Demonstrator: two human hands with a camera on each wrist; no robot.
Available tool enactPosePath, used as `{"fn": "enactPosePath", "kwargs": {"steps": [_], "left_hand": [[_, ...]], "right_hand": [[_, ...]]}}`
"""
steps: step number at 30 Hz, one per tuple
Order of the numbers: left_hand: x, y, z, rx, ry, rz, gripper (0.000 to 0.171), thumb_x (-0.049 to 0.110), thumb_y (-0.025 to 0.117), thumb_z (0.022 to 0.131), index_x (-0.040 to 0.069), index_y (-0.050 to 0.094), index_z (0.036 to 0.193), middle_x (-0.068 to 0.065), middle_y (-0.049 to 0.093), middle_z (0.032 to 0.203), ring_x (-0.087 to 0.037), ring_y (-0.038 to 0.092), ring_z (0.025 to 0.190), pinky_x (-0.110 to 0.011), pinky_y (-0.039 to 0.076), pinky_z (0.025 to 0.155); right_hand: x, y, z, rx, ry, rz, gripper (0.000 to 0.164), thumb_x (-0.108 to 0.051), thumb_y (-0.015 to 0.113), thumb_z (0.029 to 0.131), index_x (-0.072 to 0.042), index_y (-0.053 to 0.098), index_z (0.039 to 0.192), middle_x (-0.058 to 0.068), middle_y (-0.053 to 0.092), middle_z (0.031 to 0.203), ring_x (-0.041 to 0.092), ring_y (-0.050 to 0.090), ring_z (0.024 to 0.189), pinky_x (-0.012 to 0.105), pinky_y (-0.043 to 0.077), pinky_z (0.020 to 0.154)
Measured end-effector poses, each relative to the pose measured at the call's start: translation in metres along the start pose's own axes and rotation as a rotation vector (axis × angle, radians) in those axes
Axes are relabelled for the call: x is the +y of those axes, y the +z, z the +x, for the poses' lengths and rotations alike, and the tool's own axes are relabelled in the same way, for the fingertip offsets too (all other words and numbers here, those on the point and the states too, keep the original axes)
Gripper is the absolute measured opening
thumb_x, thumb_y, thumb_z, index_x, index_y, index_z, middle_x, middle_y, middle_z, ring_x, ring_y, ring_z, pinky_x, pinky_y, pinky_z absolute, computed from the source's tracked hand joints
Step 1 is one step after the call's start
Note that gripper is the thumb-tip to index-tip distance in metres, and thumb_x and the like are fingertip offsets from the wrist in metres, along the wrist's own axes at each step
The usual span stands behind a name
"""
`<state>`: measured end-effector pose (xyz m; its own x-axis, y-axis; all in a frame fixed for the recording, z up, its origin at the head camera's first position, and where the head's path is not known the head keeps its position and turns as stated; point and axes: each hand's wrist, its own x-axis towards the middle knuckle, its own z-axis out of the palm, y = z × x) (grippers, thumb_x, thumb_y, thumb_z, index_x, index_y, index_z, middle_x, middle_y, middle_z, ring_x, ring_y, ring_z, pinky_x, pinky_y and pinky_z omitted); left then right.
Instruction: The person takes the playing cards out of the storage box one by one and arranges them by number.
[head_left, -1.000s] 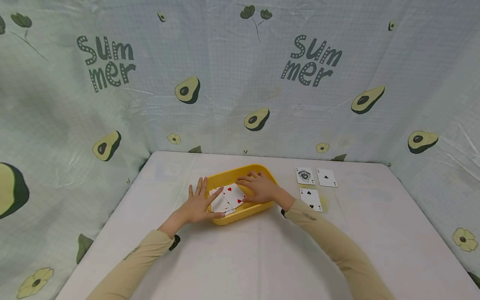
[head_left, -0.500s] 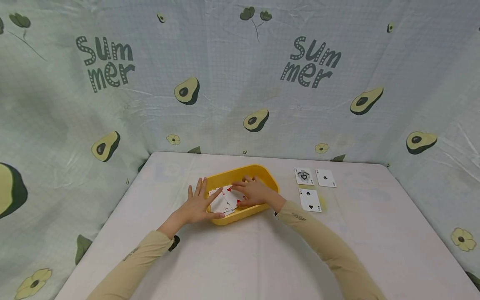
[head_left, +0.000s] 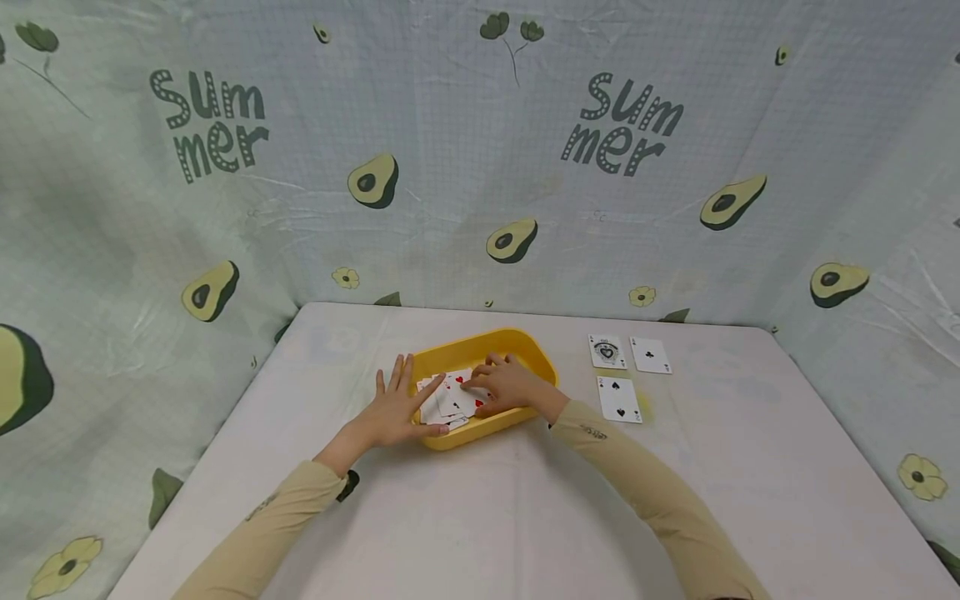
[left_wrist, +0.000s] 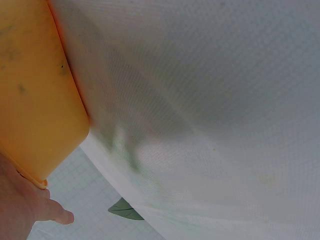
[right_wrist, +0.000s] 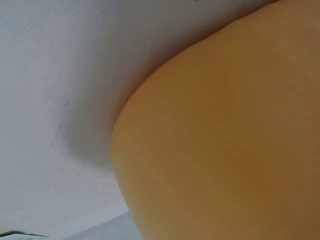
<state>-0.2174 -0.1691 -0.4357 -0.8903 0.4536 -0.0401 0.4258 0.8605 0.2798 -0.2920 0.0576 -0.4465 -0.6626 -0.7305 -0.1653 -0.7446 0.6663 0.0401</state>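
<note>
A yellow plastic tray (head_left: 534,350) holds several loose playing cards (head_left: 438,408), some with red hearts. My left hand (head_left: 388,415) lies across the tray's left end with its fingers spread, thumb and index finger reaching over the cards. In the left wrist view, part of the left hand (left_wrist: 20,205) is against the rim of the tray (left_wrist: 37,100). My right hand (head_left: 513,388) reaches over the front right side, its bent fingers touching the cards and partly hiding them. Thumb and index finger are apart. Only the tray's outer wall (right_wrist: 215,140) fills the right wrist view.
Right of the tray, three cards lie face up on the white-covered table (head_left: 465,517): a black ornate card (head_left: 607,352), a clubs card (head_left: 650,356) and a spades card (head_left: 619,400). A printed cloth (head_left: 450,100) hangs behind the table.
My right hand has moved left, further over the cards, and a card under it has shifted slightly. The left hand stays in place on the tray.
</note>
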Motion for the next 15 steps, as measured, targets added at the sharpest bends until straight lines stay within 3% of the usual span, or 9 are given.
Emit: {"fn": "enactPosePath", "kwargs": {"steps": [10,15], "left_hand": [[-0.0002,0.0011,-0.0004,0.013,0.005,-0.006,0.086,0.065,0.052,0.075,0.026,0.018,0.143,-0.027,-0.013,0.146,-0.045,-0.012,0.134,-0.067,-0.003,0.100],[-0.0006,0.0033,-0.0004,0.013,0.001,0.006,0.086,0.065,0.052,0.075,0.026,0.017,0.143,-0.027,-0.013,0.146,-0.044,-0.011,0.134,-0.067,-0.003,0.100]], "right_hand": [[-0.0005,0.0001,-0.0004,0.017,0.020,-0.024,0.053,-0.057,0.056,0.078,-0.031,0.052,0.124,0.000,0.051,0.121,0.022,0.038,0.113,0.044,0.034,0.094],[0.0008,0.0027,-0.0022,0.012,0.041,0.020,0.053,-0.059,0.054,0.077,-0.029,0.052,0.120,0.003,0.043,0.134,0.027,0.032,0.123,0.052,0.031,0.098]]}}
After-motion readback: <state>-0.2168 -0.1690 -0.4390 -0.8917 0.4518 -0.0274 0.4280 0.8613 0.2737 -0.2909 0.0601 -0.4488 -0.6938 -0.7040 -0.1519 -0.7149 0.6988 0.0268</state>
